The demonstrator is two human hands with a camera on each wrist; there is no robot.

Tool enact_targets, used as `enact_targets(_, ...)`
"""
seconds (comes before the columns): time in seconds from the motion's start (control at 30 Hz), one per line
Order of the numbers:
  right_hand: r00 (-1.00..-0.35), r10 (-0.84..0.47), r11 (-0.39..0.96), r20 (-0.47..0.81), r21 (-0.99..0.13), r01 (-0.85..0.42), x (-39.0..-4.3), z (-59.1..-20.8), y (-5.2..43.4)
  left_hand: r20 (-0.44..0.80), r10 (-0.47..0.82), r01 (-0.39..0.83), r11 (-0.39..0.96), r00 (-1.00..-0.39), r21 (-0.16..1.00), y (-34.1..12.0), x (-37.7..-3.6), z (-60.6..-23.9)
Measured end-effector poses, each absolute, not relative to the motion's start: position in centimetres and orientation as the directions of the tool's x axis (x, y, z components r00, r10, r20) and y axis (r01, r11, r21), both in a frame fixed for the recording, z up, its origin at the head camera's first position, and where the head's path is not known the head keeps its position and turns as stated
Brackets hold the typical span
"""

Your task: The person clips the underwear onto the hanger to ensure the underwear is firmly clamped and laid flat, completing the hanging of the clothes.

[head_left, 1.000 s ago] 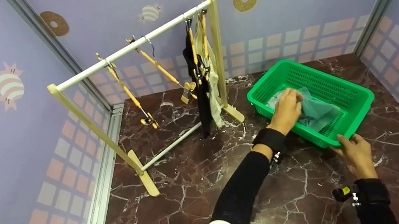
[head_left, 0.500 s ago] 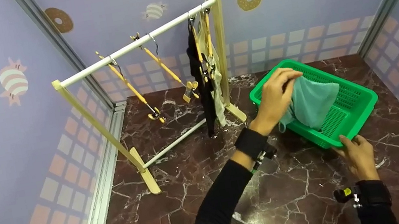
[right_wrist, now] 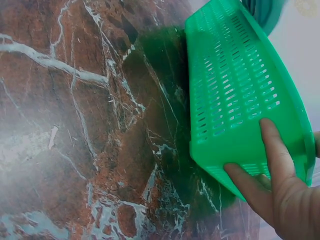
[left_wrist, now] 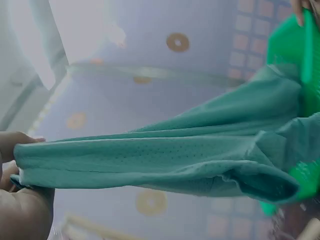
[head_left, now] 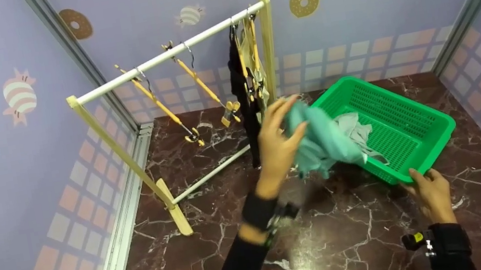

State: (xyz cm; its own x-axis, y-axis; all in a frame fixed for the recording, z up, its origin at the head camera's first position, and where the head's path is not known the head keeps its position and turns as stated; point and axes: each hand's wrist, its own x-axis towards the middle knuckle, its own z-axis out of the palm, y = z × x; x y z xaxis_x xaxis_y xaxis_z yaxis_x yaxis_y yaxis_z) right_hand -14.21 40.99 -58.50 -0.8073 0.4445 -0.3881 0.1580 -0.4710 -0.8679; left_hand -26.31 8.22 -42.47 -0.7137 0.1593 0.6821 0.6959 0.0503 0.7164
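Observation:
My left hand (head_left: pixel 278 141) grips a teal mesh garment (head_left: pixel 325 143) and holds it lifted above the near left corner of a green plastic basket (head_left: pixel 418 117). In the left wrist view the teal garment (left_wrist: pixel 165 160) stretches from my fingers (left_wrist: pixel 20 150) toward the basket (left_wrist: pixel 295 45). A pale grey cloth (head_left: pixel 356 127) trails from the garment into the basket. My right hand (head_left: pixel 430 191) holds the basket's near corner, fingers (right_wrist: pixel 272 160) pressed on its outer wall (right_wrist: pixel 230 85).
A small wooden clothes rack (head_left: pixel 169 56) stands at the back left on the marble floor (head_left: pixel 337 246). It carries two bare yellow hangers (head_left: pixel 162 106) and a black garment (head_left: pixel 245 105) with a pale one beside it. Patterned purple walls (head_left: pixel 5 159) close in the space.
My left hand has lifted the teal garment out of the basket and carried it left toward the rack. The right hand stays on the basket's corner.

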Motion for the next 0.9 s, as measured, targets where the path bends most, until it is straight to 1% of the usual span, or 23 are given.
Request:
enact_targets(0.1, -0.796, 0.443, -0.457, -0.412, -0.868, 0.195, -14.0, -58.5, 40.8, 0.614, 0.099, 0.622, 0.129, -0.783, 0.772, 5.2, -25.1, -46.0)
enact_targets(0.23, -0.782, 0.451, -0.480, -0.430, -0.856, 0.194, -13.9, -58.4, 40.8, 0.523, 0.045, 0.518, 0.236, -0.851, 0.822, 1.6, -23.7, -51.3)
enact_targets(0.4, -0.799, 0.438, -0.491, -0.413, -0.854, 0.173, -14.0, -58.2, 40.8, 0.347, 0.018, 0.329, 0.370, -0.938, 0.869, -2.2, -22.6, -56.9)
enact_targets(0.5, -0.816, 0.420, -0.489, -0.396, -0.857, 0.165, -14.0, -58.3, 40.9, 0.228, 0.046, 0.221, 0.485, -0.973, 0.846, -3.8, -22.0, -58.5)
enact_targets(0.6, -0.825, 0.413, -0.465, -0.387, -0.868, 0.174, -14.0, -58.5, 41.0, 0.160, 0.061, 0.163, 0.616, -0.985, 0.771, -4.4, -21.8, -58.9)
enact_targets(0.63, -0.821, 0.419, -0.437, -0.388, -0.879, 0.193, -14.1, -58.6, 41.0, 0.161, 0.061, 0.162, 0.654, -0.985, 0.739, -4.4, -21.8, -58.9)
enact_targets(0.7, -0.816, 0.441, -0.321, -0.373, -0.915, 0.244, -14.1, -58.8, 40.9, 0.180, 0.081, 0.182, 0.728, -0.980, 0.661, -4.2, -22.1, -58.8)
enact_targets(0.73, -0.806, 0.470, -0.270, -0.359, -0.928, 0.256, -14.1, -58.9, 40.7, 0.196, 0.109, 0.209, 0.760, -0.975, 0.615, -4.0, -22.4, -58.8)
enact_targets(0.77, -0.788, 0.529, -0.185, -0.314, -0.949, 0.254, -14.1, -59.0, 40.4, 0.212, 0.149, 0.246, 0.782, -0.966, 0.572, -3.7, -22.6, -58.7)
enact_targets(0.83, -0.720, 0.674, -0.002, -0.165, -0.975, 0.221, -14.2, -59.2, 39.7, 0.236, 0.262, 0.347, 0.800, -0.936, 0.489, -3.1, -23.3, -58.8)
enact_targets(0.9, -0.613, 0.786, 0.205, 0.084, -0.970, 0.129, -14.3, -59.4, 38.6, 0.222, 0.388, 0.447, 0.787, -0.895, 0.426, -2.3, -24.1, -59.2)
